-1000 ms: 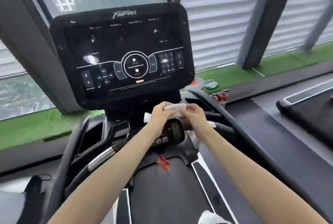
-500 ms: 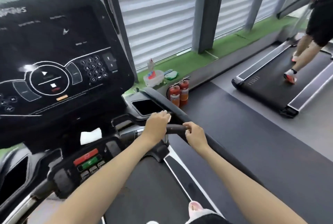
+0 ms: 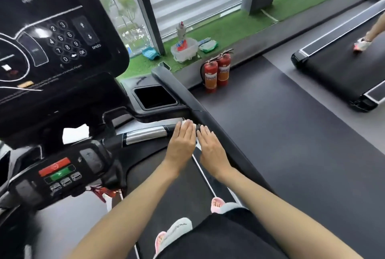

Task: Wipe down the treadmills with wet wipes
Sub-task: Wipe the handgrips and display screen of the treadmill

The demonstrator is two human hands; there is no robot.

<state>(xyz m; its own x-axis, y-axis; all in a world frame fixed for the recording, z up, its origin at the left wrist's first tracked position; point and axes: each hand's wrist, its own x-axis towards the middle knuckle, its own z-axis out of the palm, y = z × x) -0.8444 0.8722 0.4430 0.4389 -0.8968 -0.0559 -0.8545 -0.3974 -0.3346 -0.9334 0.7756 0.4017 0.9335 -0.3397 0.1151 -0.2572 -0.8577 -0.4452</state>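
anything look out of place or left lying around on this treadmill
One thing: a crumpled white wipe lies loose and untouched on the ledge under the black console screen. The left hand presses a second white wipe on the silver-and-black handlebar. Nothing looks spilled or broken.

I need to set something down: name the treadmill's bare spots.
Free: the recessed tray between console and side rail; the floor mat right of that rail. Crowded: the handlebar, where left hand presses a wipe beside right hand; the grass by the tub.
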